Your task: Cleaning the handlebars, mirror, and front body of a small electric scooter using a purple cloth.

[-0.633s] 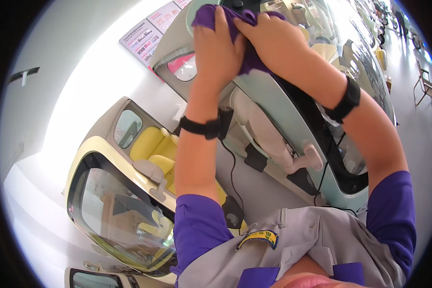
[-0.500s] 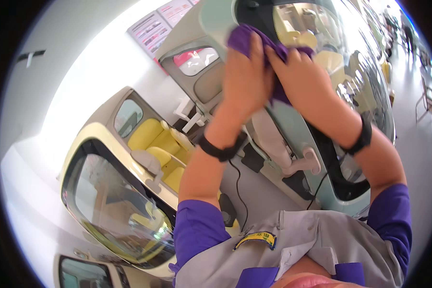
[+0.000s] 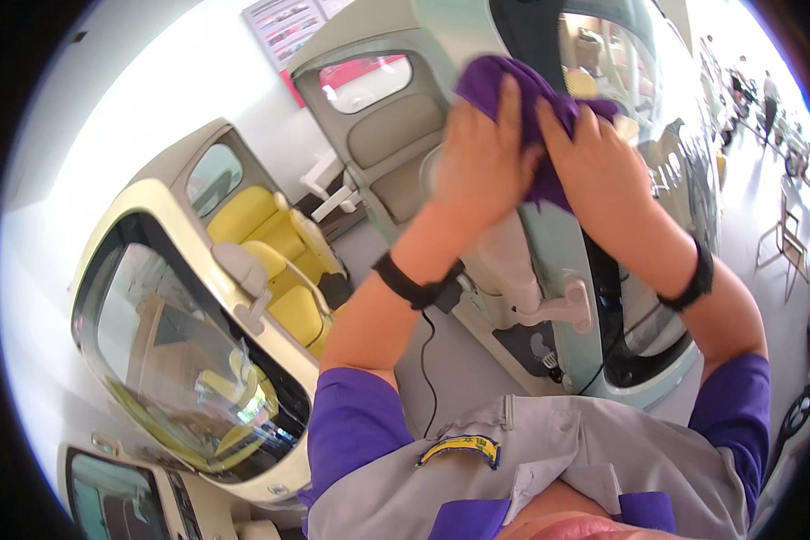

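Note:
A purple cloth [image 3: 547, 184] is bunched up between my two hands, raised in front of a small pale green vehicle [image 3: 562, 247]. My left hand [image 3: 484, 171] has its fingers pressed onto the cloth's left part. On the other side, my right hand [image 3: 598, 166] grips the cloth's right part, thumb pointing up. Behind the cloth are the black frame [image 3: 524, 40] and the curved windshield [image 3: 639, 63]. Whether the cloth touches the vehicle I cannot tell. A black band circles each wrist.
At left stands a cream vehicle [image 3: 108, 211] with yellow seats [image 3: 252, 216], its side open. Part of another vehicle [image 3: 121, 495] shows lower left. A black cable [image 3: 427, 373] runs along the floor. Far right are a wooden chair [image 3: 787, 238] and a distant person [image 3: 770, 103].
My hands and the purple cloth have moved slightly right and down in the picture. The view has shifted too, so the cream vehicle appears further left. Both hands still hold the cloth.

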The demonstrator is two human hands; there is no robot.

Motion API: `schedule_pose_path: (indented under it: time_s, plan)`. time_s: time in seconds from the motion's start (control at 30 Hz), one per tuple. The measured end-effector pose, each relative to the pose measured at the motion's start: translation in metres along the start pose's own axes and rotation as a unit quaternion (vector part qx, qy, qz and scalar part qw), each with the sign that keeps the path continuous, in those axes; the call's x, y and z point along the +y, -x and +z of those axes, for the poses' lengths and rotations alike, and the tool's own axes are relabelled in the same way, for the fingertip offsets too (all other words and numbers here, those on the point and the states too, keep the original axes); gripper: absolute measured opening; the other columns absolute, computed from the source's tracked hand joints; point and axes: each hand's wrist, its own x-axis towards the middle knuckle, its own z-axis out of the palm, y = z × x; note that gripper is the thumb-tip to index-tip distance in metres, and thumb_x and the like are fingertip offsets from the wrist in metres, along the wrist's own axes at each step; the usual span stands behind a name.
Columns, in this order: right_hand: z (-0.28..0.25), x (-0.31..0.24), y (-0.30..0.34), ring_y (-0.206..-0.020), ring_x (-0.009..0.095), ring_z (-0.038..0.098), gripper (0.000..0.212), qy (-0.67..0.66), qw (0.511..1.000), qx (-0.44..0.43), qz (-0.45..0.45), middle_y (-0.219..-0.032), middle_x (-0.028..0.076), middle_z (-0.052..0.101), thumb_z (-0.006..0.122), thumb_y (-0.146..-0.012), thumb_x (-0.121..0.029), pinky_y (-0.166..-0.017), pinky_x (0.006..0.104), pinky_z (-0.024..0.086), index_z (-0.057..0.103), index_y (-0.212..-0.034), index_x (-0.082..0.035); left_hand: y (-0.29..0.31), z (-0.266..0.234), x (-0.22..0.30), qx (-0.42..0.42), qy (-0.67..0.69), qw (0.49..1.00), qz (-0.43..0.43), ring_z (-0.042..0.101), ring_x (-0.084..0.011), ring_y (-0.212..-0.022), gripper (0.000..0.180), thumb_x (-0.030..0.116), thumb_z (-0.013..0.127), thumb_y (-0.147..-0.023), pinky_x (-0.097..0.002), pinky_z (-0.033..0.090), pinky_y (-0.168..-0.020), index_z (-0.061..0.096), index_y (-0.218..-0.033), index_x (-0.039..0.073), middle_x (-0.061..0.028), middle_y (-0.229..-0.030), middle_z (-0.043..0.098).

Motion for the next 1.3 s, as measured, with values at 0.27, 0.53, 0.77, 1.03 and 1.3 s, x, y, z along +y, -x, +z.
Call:
schedule_pose_path:
  time_s: [0.27,0.53,0.77,1.03,1.3]
  plan:
    - [-0.003,0.035,-0.061,-0.088,0.040,0.059,0.032,-0.178,0.983,0.049,-0.001,-0.091,0.025,0.063,0.056,-0.086,-0.008,-0.079,0.0459,0.049,0.060,-0.117,-0.003,-0.064,-0.011,-0.037,0.048,-0.088,0.994,0.042,0.048,-0.0542,-0.113,0.064,0.021,0.055,-0.094,-0.0541,0.040,-0.099,0.028,-0.142,-0.012,-0.0393,-0.121,0.049]
    - [0.005,0.014,-0.005,-0.077,0.038,0.055,0.042,-0.218,0.975,0.019,0.040,-0.084,0.023,0.062,0.052,-0.088,-0.007,-0.068,0.0445,0.046,0.053,-0.129,0.000,-0.016,-0.014,-0.011,-0.029,-0.014,0.999,0.022,0.049,-0.0489,-0.117,0.059,0.016,0.055,-0.093,-0.0511,0.040,-0.102,0.033,-0.142,-0.009,-0.0338,-0.126,0.050]
    - [0.018,0.004,0.099,-0.090,0.040,0.061,0.042,-0.317,0.929,0.038,0.189,-0.105,0.018,0.056,0.062,-0.086,-0.013,-0.080,0.0450,0.051,0.059,-0.126,-0.023,0.049,-0.006,0.076,-0.028,-0.021,0.999,0.027,0.058,-0.0375,-0.097,0.035,0.004,0.056,-0.082,-0.0408,0.053,-0.076,0.058,-0.114,-0.009,-0.0219,-0.111,0.057]
    - [0.009,-0.005,0.156,-0.097,0.040,0.059,0.046,-0.372,0.891,-0.002,0.261,-0.110,0.018,0.056,0.066,-0.077,-0.012,-0.083,0.0436,0.051,0.061,-0.122,-0.017,0.066,-0.014,0.138,-0.083,0.095,0.990,-0.062,0.055,-0.0377,-0.096,0.032,0.002,0.059,-0.081,-0.0437,0.047,-0.084,0.056,-0.113,-0.003,-0.0187,-0.108,0.057]
    - [-0.002,0.004,0.119,-0.108,0.043,0.055,0.046,-0.337,0.915,0.017,0.221,-0.121,0.024,0.047,0.068,-0.074,-0.012,-0.091,0.0437,0.049,0.061,-0.119,-0.015,0.047,-0.002,0.113,-0.021,0.112,0.991,-0.072,0.055,-0.0392,-0.093,0.032,0.000,0.056,-0.085,-0.0476,0.045,-0.083,0.055,-0.116,-0.002,-0.0208,-0.101,0.056]
